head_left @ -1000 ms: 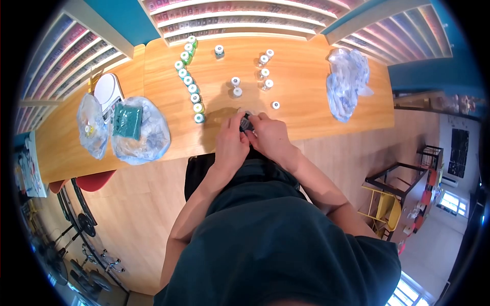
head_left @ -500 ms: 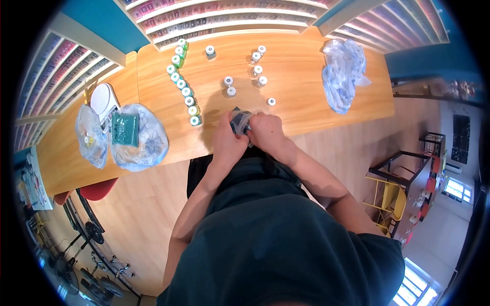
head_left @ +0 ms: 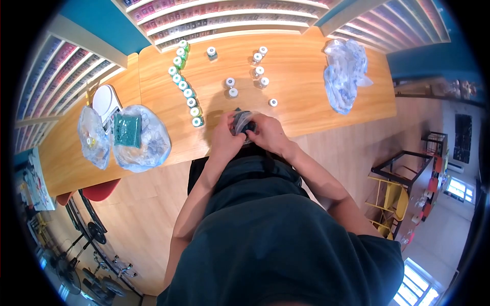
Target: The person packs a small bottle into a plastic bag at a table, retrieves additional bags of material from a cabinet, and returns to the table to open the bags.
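Between my two hands, close to the table's front edge, is a small clear plastic bag [head_left: 242, 121] with dark green contents. My left hand [head_left: 227, 135] is closed on the bag's left side. My right hand [head_left: 267, 133] pinches its upper right part. The fingers hide much of the bag, and whether its mouth is open I cannot tell. Just beyond the hands stand two white-capped jars [head_left: 233, 93] and a single small jar [head_left: 273, 102]. Left of my left hand, a row of jars with green contents [head_left: 188, 93] runs back across the table.
On the left, a green bead-like packet [head_left: 127, 130] lies on a bulging plastic bag [head_left: 153, 148], beside another bag [head_left: 94, 137] and a white scale [head_left: 104, 102]. A crumpled plastic bag [head_left: 341, 76] lies at right. Shelves of small containers [head_left: 229, 20] line the back.
My right hand has turned and shifted slightly on the bag, so more of the clear plastic shows between my hands. The jars and bags on the table stay in place.
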The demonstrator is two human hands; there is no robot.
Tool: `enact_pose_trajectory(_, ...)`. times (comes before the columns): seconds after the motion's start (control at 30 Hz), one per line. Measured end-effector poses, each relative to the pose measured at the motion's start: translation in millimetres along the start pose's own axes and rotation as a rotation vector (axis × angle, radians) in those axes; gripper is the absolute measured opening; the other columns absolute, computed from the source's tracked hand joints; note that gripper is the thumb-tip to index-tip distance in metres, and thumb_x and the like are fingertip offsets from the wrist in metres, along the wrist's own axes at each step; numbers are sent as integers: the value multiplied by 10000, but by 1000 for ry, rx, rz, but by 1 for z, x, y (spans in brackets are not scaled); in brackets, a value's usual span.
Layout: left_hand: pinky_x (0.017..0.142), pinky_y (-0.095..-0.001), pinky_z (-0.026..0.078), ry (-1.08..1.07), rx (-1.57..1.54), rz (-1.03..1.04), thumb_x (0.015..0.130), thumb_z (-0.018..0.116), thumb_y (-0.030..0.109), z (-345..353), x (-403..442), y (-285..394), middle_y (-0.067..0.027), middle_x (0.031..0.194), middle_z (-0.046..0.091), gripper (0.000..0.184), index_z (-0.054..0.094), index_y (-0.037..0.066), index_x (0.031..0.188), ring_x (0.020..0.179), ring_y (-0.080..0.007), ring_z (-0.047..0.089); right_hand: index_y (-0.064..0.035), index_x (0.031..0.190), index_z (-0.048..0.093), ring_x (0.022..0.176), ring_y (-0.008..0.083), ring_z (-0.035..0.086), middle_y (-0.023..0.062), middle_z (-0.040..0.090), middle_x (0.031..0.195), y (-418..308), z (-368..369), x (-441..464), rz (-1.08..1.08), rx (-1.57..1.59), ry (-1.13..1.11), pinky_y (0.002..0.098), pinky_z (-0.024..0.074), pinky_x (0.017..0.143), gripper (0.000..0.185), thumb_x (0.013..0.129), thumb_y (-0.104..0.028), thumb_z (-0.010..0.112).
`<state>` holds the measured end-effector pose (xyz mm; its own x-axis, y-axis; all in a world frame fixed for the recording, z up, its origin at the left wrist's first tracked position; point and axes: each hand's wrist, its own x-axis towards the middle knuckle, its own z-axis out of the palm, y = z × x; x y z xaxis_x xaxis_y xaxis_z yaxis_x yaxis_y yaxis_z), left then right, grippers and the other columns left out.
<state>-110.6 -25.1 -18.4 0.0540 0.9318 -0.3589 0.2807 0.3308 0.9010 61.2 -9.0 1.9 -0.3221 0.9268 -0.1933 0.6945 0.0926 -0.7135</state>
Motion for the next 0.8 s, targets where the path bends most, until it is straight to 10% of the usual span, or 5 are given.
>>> enact_pose_trajectory(0.33, 928, -391, 544, 15, 128, 6, 745, 683, -12, 7, 3, -16, -249, 1262, 619, 646, 475, 4, 1357, 1151, -341, 633, -34, 723, 690, 712, 355, 685, 209, 677, 792, -15, 1, 2, -29, -492, -13, 461, 547, 658, 100, 714, -131, 711)
enact_pose_trajectory(0.8, 906, -371, 552, 5, 56, 44, 776, 636, -31, -5, -2, 2, -229, 1186, 657, 574, 498, -14, 1332, 1084, -283, 667, -42, 1093, 658, 812, 358, 674, 186, 683, 855, 7, 3, -7, 25, 12, 19, 418, 540, 732, 362, 760, -150, 750)
